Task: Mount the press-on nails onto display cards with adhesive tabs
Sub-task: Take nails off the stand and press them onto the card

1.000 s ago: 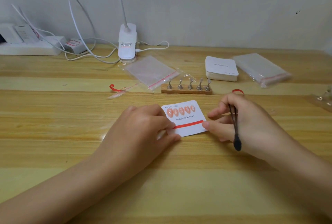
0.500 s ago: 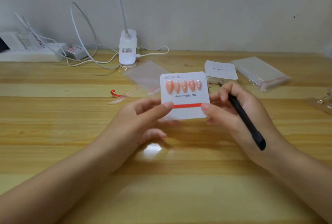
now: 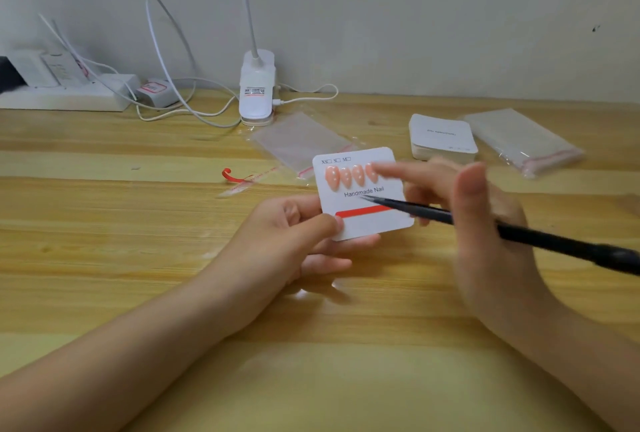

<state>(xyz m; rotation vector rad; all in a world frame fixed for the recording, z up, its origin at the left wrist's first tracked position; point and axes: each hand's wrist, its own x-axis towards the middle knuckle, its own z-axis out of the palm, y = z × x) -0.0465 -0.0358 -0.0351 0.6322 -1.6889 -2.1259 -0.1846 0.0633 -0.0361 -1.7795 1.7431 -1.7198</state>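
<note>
Surface: we see a pale wooden bench [image 3: 104, 258] against a grey wall, a white clip lamp [image 3: 257, 88] at the far edge.
Card: a white square display card printed "Handmade Nail" [image 3: 363, 194] is held above the bench, at centre.
Nails: peach press-on nails [image 3: 346, 177] sit in a row near its top; a red strip [image 3: 362, 212] crosses it lower down.
Left hand [image 3: 294, 241]: fingers pinch the card's near left corner.
Right hand [image 3: 478, 220]: blurred; its forefinger reaches over the row's right end, and a black pointed tool [image 3: 519, 234] rests in the hand, fingers partly curled.
Far right: a stack of white cards [image 3: 441, 138] beside clear plastic bags [image 3: 523, 140].

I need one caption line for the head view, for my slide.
Left hand holds the nail card while the right hand, holding black tweezers, presses a nail.
</note>
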